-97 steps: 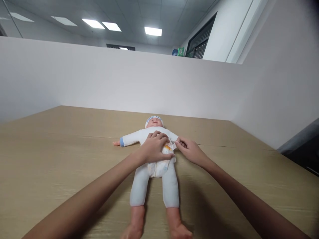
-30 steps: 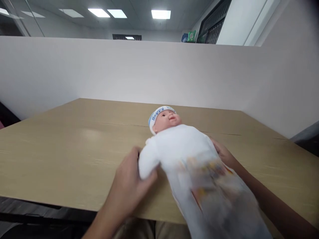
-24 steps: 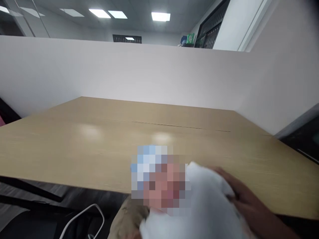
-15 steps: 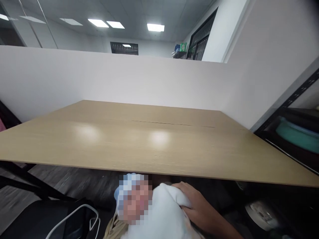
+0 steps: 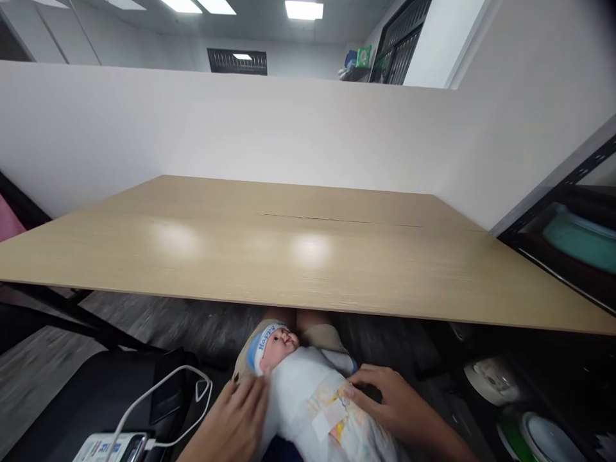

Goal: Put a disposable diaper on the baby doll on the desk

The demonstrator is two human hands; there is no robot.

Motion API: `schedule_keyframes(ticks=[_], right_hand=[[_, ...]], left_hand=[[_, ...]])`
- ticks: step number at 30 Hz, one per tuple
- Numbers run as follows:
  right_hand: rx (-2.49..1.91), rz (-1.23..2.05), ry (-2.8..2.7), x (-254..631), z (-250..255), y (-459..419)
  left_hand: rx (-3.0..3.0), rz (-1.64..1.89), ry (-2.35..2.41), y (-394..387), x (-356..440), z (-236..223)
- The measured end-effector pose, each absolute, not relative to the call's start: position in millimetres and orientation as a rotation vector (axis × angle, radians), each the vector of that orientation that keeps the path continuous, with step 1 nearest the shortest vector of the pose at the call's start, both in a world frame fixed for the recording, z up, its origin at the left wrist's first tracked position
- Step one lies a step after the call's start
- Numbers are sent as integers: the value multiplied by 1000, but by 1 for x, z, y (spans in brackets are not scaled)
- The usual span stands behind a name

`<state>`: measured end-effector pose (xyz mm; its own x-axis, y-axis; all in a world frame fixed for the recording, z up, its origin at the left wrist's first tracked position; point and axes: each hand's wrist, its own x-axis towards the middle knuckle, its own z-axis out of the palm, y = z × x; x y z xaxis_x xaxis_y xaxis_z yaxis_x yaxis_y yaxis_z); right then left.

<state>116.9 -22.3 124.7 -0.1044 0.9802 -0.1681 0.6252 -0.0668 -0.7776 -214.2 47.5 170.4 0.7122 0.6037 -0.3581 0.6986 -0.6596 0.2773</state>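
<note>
A baby doll [image 5: 283,350] lies face up across my lap, its head toward the left. It wears a blue and white hat [image 5: 260,343] with lettering, a white shirt [image 5: 293,378] and a patterned diaper [image 5: 325,401] with a pale tape strip at the front. My left hand [image 5: 240,414] is at the doll's near side, fingers together and closed at the shirt's edge, the thumb hidden. Over the diaper's upper edge, my right hand [image 5: 389,398] has its thumb and forefinger pinched at the far side of the waist.
A wide wooden table [image 5: 240,256] stands in front, its near edge just above the doll. At lower left are a black chair [image 5: 91,391] and a white cable [image 5: 158,382] plugged into a power bank [image 5: 113,447]. Shelving [image 5: 529,221] with a green container [image 5: 582,237] is on the right.
The view has tilted down, showing more of the doll and its diaper. My left hand has come into view at the doll's side. My right hand has shifted from the white shirt to the diaper.
</note>
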Motion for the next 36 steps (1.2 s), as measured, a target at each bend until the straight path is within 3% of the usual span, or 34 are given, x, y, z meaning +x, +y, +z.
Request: schedule_keyframes(ticks=[3,7,14,23,36], right_hand=[[-1785,897,-1826,112,122,-16],[-1812,817,-1868,117,103,-12],[-1832,765,-1718,145,65,-9],[-1292,1241,-1836,104,133,-10],[-1403,1073,-1726,101,109,-10]], left_hand=[[2489,-37,614,63,-157,194],[2317,137,106,81,-109,171],[2214,222,89,92,-104,140],[2079,191,167,105,-118,150],[2074,211,235,94,-111,148]])
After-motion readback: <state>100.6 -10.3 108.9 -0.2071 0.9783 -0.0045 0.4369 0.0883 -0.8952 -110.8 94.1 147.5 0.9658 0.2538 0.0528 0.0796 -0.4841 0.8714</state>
